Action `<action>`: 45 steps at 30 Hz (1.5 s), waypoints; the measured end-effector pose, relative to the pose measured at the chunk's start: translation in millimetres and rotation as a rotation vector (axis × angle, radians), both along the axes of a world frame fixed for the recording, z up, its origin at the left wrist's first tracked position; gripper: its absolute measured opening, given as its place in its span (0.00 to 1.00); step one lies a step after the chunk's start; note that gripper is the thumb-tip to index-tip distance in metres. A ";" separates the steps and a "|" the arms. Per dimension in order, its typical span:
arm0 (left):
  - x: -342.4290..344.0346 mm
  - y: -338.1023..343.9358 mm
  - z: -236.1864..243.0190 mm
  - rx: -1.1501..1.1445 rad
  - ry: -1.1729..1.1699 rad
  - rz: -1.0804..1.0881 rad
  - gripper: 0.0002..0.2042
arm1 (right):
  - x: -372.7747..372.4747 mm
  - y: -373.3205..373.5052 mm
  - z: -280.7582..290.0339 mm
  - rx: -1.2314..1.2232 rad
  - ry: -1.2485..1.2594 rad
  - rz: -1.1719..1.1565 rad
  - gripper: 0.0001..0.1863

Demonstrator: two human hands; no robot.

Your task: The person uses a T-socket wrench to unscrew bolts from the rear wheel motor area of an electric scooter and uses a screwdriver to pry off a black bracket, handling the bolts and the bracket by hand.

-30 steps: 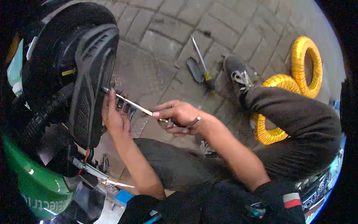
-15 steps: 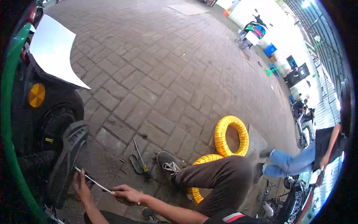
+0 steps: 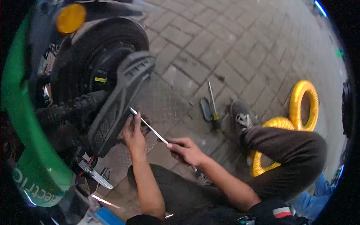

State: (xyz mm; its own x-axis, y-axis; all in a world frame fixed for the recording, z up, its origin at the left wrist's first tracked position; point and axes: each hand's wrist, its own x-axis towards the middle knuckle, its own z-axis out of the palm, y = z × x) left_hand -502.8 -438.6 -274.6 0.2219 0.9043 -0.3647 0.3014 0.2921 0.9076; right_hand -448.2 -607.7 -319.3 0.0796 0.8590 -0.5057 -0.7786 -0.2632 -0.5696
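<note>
My right hand is closed round the handle of a long shiny metal wrench, whose end sticks out below my palm. My left hand closes round the wrench near its head, its fingers up against the edge of a long black plastic guard. The wrench head meets that guard's side; whatever it sits on there is hidden. Beside the guard is the scooter's black wheel, with a ribbed black shock absorber nearer me.
The scooter's green body panel curves along the left. A screwdriver lies on the brick paving, next to a dark oval piece. Two yellow-wrapped tyres lie at the right, beyond my bent leg.
My view has swung down and left, so the scooter and hands appear larger and nearer the middle. Both hands stay on the wrench by the guard.
</note>
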 end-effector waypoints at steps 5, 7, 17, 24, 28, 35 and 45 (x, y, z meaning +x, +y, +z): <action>-6.6 7.8 -9.5 -0.006 -0.018 0.004 0.12 | 12.8 -0.3 14.2 -0.041 0.641 -0.018 0.19; -1.9 5.1 -9.2 -0.020 -0.023 -0.015 0.11 | 13.4 -1.0 14.0 -0.047 0.589 -0.017 0.21; 6.1 -8.3 -20.7 -0.029 0.071 -0.091 0.18 | 32.6 -20.6 -13.7 -0.040 0.005 0.075 0.19; 4.4 2.6 -21.6 0.025 0.020 -0.075 0.17 | 30.6 -12.2 -3.7 0.031 -0.069 -0.017 0.19; 0.9 4.2 -22.5 0.025 0.012 -0.053 0.15 | 25.0 -6.8 0.2 -0.009 0.185 0.004 0.19; 5.2 7.8 -20.9 0.064 -0.011 -0.060 0.10 | 16.6 -2.3 -26.3 0.065 0.704 0.016 0.20; 13.3 5.1 3.5 -0.036 -0.010 -0.098 0.07 | 7.7 8.0 23.5 -0.214 -1.393 0.101 0.23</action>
State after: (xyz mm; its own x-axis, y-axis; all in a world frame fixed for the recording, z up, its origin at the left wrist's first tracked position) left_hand -489.5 -433.5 -271.0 0.3126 0.8643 -0.3941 0.3215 0.2941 0.9001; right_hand -440.6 -599.6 -295.9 0.5587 0.8086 -0.1845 0.4075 -0.4614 -0.7881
